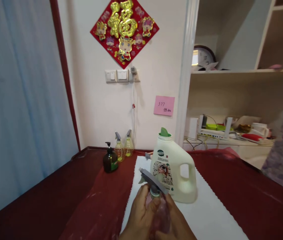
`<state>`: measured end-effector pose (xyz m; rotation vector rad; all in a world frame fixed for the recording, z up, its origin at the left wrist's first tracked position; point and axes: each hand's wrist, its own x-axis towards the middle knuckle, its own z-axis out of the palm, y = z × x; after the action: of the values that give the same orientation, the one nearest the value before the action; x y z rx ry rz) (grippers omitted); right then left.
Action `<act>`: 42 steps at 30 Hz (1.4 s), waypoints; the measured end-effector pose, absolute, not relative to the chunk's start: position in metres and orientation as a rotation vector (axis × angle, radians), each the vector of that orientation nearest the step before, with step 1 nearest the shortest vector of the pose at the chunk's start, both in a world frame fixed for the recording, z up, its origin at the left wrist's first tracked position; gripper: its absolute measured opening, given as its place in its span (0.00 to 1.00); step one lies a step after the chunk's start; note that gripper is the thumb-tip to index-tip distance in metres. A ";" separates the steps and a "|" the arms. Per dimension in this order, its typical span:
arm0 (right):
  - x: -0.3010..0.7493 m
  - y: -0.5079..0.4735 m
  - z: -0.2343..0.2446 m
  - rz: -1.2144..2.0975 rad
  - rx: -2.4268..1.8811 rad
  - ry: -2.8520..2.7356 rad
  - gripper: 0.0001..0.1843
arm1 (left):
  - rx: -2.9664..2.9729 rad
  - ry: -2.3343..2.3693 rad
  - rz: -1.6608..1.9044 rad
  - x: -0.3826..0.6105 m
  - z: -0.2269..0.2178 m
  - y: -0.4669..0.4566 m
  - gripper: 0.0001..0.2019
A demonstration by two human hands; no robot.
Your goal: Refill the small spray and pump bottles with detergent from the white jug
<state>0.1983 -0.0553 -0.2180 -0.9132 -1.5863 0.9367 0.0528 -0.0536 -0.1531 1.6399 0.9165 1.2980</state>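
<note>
Both my hands are wrapped round a clear pinkish spray bottle (pixel 163 218) with a grey trigger head (pixel 154 181). My left hand (pixel 140 210) grips it from the left, its thumb near the bottle's neck. From the right, my right hand (pixel 178 216) closes on the bottle's side; some of its fingers are hidden. The spray head tilts, its nozzle pointing up and left. Just behind my hands a large pale green detergent jug (pixel 181 181) stands upright on a white mat (pixel 209 216), with a green piece (pixel 164 132) showing in its mouth.
A dark pump bottle (pixel 110 160) and two spray bottles with yellowish liquid (pixel 119 150) stand at the table's back left. The dark red table (pixel 91 196) meets the wall. A blue curtain (pixel 26 100) hangs left; shelves (pixel 231 71) with a router (pixel 214 133) are right.
</note>
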 end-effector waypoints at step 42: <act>0.202 -0.047 -0.259 0.810 -1.252 -2.019 0.55 | 1.644 1.145 1.380 -0.038 -0.146 0.053 0.30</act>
<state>0.2022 -0.0470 -0.2586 -1.2525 -2.0191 0.8104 -0.0384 0.0534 -0.1458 1.6443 1.1448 1.3798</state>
